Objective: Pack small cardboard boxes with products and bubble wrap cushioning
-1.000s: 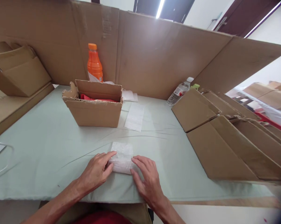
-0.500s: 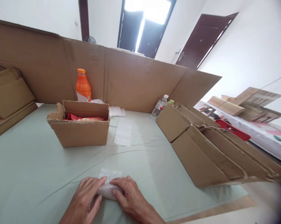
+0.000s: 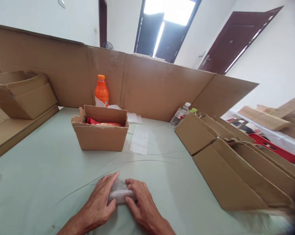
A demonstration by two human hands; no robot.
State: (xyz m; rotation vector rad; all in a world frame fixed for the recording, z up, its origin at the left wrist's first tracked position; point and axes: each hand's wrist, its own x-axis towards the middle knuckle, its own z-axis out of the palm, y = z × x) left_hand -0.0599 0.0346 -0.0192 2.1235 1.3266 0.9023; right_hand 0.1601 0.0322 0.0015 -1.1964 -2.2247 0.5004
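Observation:
Between my hands at the near middle of the table lies a small roll of bubble wrap (image 3: 121,196). What the wrap holds inside, if anything, cannot be seen. My left hand (image 3: 102,199) grips its left end, thumb on the near side and fingers over the far side. On the right end, my right hand (image 3: 142,200) is closed in the same way. Beyond them stands an open cardboard box (image 3: 102,138) with a red packet (image 3: 95,122) inside. Right of that box a white sheet (image 3: 139,140) lies flat on the green tablecloth (image 3: 167,176).
An orange bottle (image 3: 101,91) stands behind the box, before a tall cardboard screen (image 3: 157,85). A clear water bottle (image 3: 180,115) leans at the back right, beside several cardboard bins (image 3: 230,182). More cardboard boxes (image 3: 34,98) stand at the left.
The bubble wrap's flat far end has been rolled in, leaving a more compact roll. My hands have turned with it. The whole view has shifted left, so things appear further right.

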